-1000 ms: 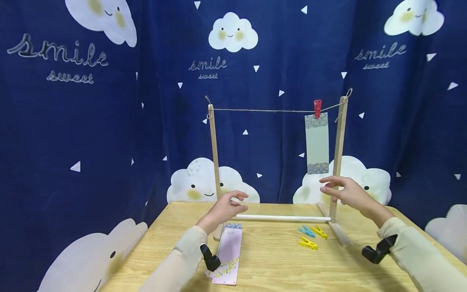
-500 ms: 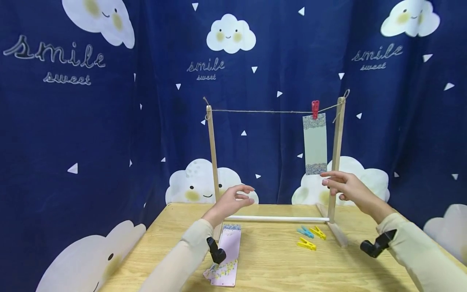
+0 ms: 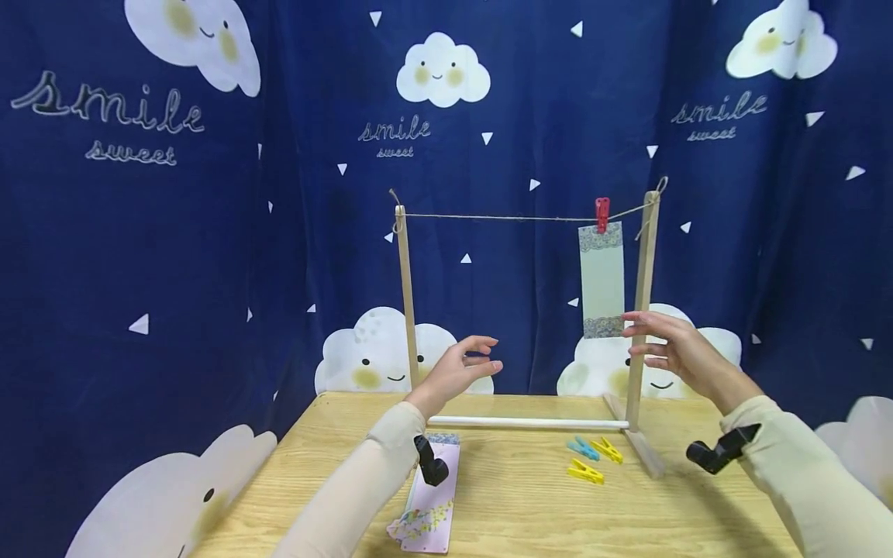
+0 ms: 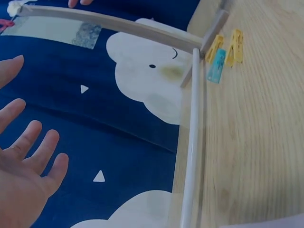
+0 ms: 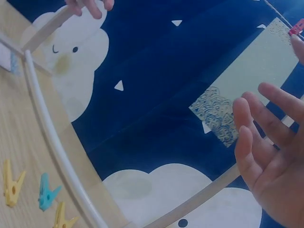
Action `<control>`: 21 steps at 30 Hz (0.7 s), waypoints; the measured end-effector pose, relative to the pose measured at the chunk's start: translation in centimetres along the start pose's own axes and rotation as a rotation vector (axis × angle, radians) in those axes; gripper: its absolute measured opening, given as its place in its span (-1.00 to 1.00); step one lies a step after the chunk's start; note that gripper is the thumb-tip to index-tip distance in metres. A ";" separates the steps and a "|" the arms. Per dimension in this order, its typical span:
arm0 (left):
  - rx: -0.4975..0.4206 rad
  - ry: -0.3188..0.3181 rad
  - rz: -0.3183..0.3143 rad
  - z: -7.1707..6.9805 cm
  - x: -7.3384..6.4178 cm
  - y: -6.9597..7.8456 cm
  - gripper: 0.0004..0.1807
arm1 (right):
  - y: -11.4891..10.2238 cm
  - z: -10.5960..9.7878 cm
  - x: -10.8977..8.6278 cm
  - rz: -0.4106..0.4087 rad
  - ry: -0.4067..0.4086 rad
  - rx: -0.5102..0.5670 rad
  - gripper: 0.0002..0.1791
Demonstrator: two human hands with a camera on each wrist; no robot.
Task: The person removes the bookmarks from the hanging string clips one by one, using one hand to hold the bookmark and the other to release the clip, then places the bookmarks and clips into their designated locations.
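My left hand [image 3: 456, 376] hovers above the table near the frame's left post, its fingers loosely bent and holding nothing. Before the right post, my right hand [image 3: 680, 349] is raised with spread, relaxed fingers, also holding nothing. Just left of that hand, a pale green card [image 3: 602, 283] with lace-patterned ends hangs by a red clothespin [image 3: 602, 215] from a string [image 3: 502, 218]. Below my left forearm lies a small stack of cards, topped by a pink flowered card [image 3: 436, 504]. The left wrist view shows the left palm [image 4: 21, 185] with its fingers apart.
Two wooden posts [image 3: 408, 302] carry the string, joined low by a white rod [image 3: 526, 423]. On the table [image 3: 523, 519] lie a blue clothespin [image 3: 582, 448] and two yellow clothespins [image 3: 586, 471]. A blue cloud-printed curtain [image 3: 516, 93] hangs behind.
My left hand has moved up and a little to the right. My right hand has risen slightly, its fingers spreading wider. The cards and clothespins stay in place; the head view shifts slightly.
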State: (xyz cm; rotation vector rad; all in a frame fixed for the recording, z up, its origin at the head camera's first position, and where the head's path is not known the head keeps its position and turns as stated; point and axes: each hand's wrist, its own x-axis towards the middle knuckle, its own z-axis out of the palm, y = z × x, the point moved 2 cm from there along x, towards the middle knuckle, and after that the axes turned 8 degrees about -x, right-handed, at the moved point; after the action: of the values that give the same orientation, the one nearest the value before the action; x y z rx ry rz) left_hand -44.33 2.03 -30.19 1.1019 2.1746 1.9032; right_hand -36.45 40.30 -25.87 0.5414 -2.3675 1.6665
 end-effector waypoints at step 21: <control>-0.063 0.003 -0.035 3.4 3.8 -0.8 -0.09 | -3.2 -0.8 1.3 -0.065 0.026 0.126 -0.63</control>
State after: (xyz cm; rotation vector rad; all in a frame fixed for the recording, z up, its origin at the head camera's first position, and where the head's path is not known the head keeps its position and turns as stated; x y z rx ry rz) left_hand -45.94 6.93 -30.22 1.0446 2.1056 1.9454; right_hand -36.40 39.86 -22.32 0.6069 -2.2137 1.7912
